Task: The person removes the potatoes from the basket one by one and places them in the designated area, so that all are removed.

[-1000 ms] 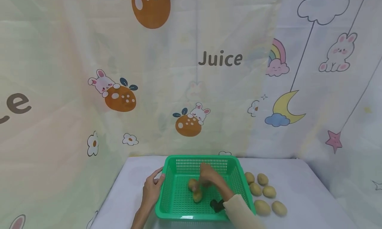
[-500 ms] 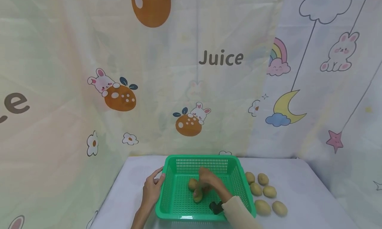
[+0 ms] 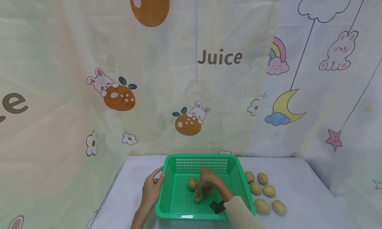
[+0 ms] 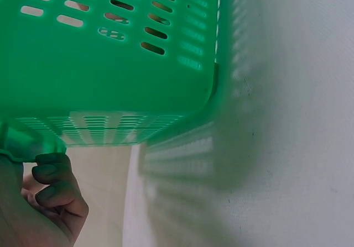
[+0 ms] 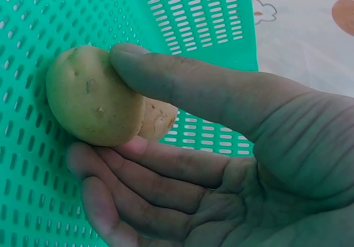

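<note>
A green plastic basket [image 3: 176, 216] stands on the white table. My left hand [image 3: 151, 188] grips its left rim; in the left wrist view its fingers [image 4: 58, 194] curl at the rim's edge. Inside the basket, my right hand [image 3: 209, 178] pinches a pale brown potato [image 5: 91, 103] between thumb and fingers, close over the slotted floor. A second potato [image 3: 192, 184] lies just behind the first, partly hidden by it in the right wrist view.
Several potatoes [image 3: 269, 191] lie on the table [image 3: 310, 202] to the right of the basket, the nearest ones close to its wall. A printed cloth curtain [image 3: 226, 99] hangs behind the table. A black wrist camera [image 3: 217, 206] sits below my right wrist.
My right hand has lowered slightly onto the front potato, its thumb now covering more of it. The left hand and the basket stay put.
</note>
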A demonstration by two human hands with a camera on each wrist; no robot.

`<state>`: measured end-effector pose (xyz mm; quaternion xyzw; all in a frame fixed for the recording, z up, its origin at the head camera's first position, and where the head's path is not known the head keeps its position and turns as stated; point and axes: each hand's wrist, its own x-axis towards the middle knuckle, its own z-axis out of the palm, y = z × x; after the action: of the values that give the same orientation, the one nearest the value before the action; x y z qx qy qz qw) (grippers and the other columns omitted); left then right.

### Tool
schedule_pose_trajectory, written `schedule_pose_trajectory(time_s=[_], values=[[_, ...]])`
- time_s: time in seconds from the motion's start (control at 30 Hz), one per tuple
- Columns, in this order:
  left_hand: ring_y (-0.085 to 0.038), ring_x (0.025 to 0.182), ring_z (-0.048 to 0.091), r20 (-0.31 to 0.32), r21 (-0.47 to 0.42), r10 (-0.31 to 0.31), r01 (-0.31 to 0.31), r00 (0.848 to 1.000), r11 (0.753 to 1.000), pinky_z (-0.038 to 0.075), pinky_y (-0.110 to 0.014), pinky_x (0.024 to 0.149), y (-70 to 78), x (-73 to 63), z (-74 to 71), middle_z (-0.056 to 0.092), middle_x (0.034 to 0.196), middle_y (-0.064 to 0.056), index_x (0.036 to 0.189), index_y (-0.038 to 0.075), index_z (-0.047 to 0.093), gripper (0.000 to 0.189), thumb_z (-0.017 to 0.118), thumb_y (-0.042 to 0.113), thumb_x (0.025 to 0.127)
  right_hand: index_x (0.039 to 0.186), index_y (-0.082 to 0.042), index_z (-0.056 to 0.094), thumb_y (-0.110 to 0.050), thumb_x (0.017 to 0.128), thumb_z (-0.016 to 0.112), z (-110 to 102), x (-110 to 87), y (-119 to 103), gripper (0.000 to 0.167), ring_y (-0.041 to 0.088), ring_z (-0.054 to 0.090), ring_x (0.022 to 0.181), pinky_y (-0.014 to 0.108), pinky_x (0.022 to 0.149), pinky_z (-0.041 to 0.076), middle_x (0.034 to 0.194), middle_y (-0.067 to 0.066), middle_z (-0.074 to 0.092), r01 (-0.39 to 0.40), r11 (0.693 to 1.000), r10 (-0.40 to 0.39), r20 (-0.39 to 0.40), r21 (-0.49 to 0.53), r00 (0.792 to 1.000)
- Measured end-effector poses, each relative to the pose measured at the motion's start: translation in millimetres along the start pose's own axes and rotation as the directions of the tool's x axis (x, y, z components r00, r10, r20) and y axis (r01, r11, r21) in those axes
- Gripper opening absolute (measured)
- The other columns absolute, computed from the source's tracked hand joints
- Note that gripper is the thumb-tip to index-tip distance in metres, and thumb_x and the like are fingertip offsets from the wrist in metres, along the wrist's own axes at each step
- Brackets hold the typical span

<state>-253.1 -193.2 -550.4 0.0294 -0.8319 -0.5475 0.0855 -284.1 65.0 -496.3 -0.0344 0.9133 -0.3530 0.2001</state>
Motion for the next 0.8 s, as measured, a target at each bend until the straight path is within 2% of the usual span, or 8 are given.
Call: schedule_pose_trajectory(time_s=[0.23,0.43,0.53,0.63,0.7,0.8], values=[[-0.011,0.052,0.058,-0.013,0.016,0.014,-0.014,1.0,1.0,0.045,-0.027,0.05,-2.1,0.7,0.7,0.066,0.062,0.001,0.154,0.008,0.061,0.048,0.06,0.034,0.113,0.097,0.004,0.065,-0.003,0.07,0.102,-1.1,3.2,0.5,0.047,0.033,0.079,0.071,0.05,0.071,0.067,0.078,0.018,0.069,-0.021,0.999,0.022,0.019,-0.042,1.0],[-0.012,0.053,0.059,-0.008,0.015,-0.001,0.001,1.0,1.0,0.046,-0.026,0.051,-4.3,1.5,1.9,0.068,0.063,0.0,0.154,0.011,0.062,0.047,0.061,0.035,0.114,0.085,0.003,0.069,-0.005,0.068,0.103,-6.8,-1.9,-1.8,0.038,0.032,0.078,0.07,0.048,0.072,0.067,0.072,0.015,0.073,-0.02,0.998,0.021,0.009,-0.062,1.0],[-0.012,0.053,0.058,-0.004,0.013,-0.007,0.008,1.0,1.0,0.045,-0.026,0.052,-4.5,1.8,1.4,0.067,0.062,0.0,0.155,0.012,0.062,0.048,0.062,0.035,0.113,0.074,-0.001,0.071,-0.006,0.066,0.103,-10.8,-4.4,-2.2,0.034,0.026,0.073,0.065,0.047,0.07,0.066,0.067,0.011,0.072,-0.001,0.997,0.001,-0.006,-0.082,1.0],[-0.013,0.053,0.059,0.001,0.007,-0.017,0.017,1.0,1.0,0.045,-0.026,0.052,-3.9,2.2,0.6,0.067,0.062,0.0,0.155,0.014,0.062,0.047,0.063,0.035,0.113,0.057,-0.01,0.064,-0.007,0.063,0.102,-15.9,-7.4,-2.4,0.039,0.017,0.057,0.055,0.041,0.062,0.061,0.054,-0.001,0.06,0.026,0.996,-0.029,-0.031,-0.091,0.999],[-0.013,0.054,0.059,0.002,0.011,-0.012,0.012,1.0,1.0,0.045,-0.027,0.052,-3.7,2.3,0.2,0.067,0.062,0.0,0.155,0.012,0.061,0.047,0.062,0.034,0.113,0.053,-0.012,0.063,-0.007,0.063,0.102,-20.9,-11.5,-4.4,0.041,0.014,0.051,0.055,0.036,0.059,0.057,0.052,-0.003,0.056,0.05,0.996,-0.054,-0.051,-0.07,0.997],[-0.012,0.053,0.058,0.0,0.013,-0.009,0.009,1.0,1.0,0.045,-0.027,0.052,-3.9,2.1,0.0,0.067,0.061,0.001,0.155,0.012,0.062,0.047,0.062,0.034,0.113,0.053,-0.01,0.069,-0.007,0.064,0.102,-30.7,-19.1,-9.1,0.034,0.012,0.053,0.055,0.035,0.061,0.059,0.05,-0.004,0.058,0.078,0.997,-0.077,-0.089,0.004,0.993]])
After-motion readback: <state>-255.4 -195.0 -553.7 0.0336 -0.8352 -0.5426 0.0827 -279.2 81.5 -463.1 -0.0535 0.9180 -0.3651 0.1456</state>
